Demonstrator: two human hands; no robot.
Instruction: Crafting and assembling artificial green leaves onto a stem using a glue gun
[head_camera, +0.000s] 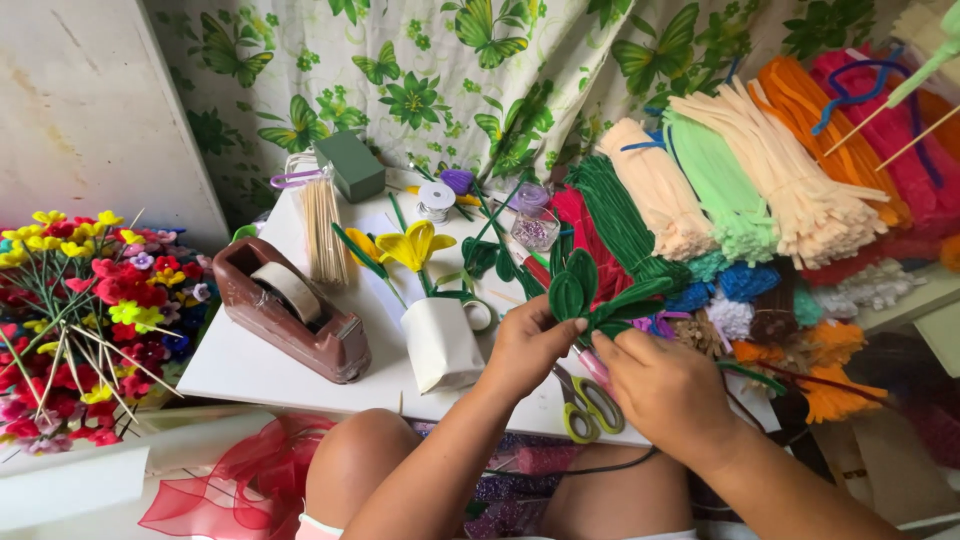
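Note:
My left hand (525, 345) and my right hand (665, 385) both grip a green pipe-cleaner piece (590, 290) bent into leaf loops, held above the white table (250, 365). The left hand pinches it below the loops; the right hand holds the stem end from the right. Just under the hands lie green-handled scissors (590, 405). A white cup (440, 345) holding a yellow pipe-cleaner flower (412, 245) stands left of my left hand.
A brown tape dispenser (290, 310), a bundle of wooden sticks (322, 232), a green block (352, 165) and small spools sit on the table. Bundles of coloured pipe cleaners (760, 180) fill the right. A bunch of finished red and yellow flowers (80, 320) stands left.

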